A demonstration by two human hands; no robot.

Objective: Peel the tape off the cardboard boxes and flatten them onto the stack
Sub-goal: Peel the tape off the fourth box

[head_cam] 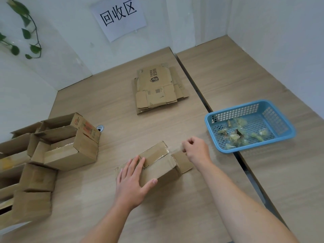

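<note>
wall sign (119,16); hanging vine (26,32) at left; wooden table (112,100); blue basket (249,126) at right

Paper sign (119,17) on the back wall: "回收区", big black characters, tilted. Top flattened box on the cardboard stack (158,88): black shopping-bag logo plus a line of Chinese characters printed beside it, too small to read; a QR-like square lower down. Open box (84,128) in the left pile has red print on its side, not legible.
</note>
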